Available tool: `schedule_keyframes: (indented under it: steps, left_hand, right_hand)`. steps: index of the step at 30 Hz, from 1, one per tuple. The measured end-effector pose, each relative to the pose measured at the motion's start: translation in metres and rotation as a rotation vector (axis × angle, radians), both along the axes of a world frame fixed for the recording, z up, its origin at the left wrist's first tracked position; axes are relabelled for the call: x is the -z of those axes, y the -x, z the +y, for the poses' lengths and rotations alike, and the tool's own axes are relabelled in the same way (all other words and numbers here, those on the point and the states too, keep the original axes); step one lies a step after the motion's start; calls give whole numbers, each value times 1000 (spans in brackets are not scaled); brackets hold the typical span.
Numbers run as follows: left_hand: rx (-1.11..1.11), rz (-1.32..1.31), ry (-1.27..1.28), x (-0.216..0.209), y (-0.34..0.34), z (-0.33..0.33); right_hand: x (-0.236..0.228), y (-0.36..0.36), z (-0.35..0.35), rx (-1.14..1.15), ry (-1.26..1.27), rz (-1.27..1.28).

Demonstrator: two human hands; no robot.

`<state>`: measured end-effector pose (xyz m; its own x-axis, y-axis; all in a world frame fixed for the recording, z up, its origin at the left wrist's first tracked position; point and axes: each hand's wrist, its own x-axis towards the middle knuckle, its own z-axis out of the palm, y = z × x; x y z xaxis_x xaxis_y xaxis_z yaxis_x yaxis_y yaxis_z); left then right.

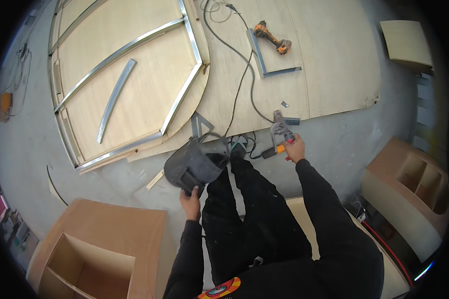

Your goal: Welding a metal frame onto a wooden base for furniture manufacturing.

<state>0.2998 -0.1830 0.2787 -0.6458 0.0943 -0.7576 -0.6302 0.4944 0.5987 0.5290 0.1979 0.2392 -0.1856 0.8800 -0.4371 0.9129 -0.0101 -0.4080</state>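
Observation:
My left hand grips the lower edge of a dark grey welding mask, which hangs in front of my left leg. My right hand is closed around a tool with a worn grey head and red parts. A black and orange handle with a cable juts out to the left beneath that hand; whether it is part of the same tool I cannot tell. Beyond the mask lies a grey metal triangle. Short metal pieces rest on the board edge beside the tool's head.
A curved metal-tube frame lies on plywood, with a loose curved tube inside it. An orange cordless tool sits by an L-shaped metal piece. Cables cross the plywood. Wooden boxes stand at both sides.

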Motion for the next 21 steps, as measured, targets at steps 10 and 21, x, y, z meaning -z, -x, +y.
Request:
schedule_keyframes:
  steps: [10,21]
  left_hand:
    - [141,-37,-140,80,0,184]
    - [211,209,-20,162,-9,278]
  right_hand:
    - [97,-14,94,43,-59,-158]
    - [146,19,126,273,141,220]
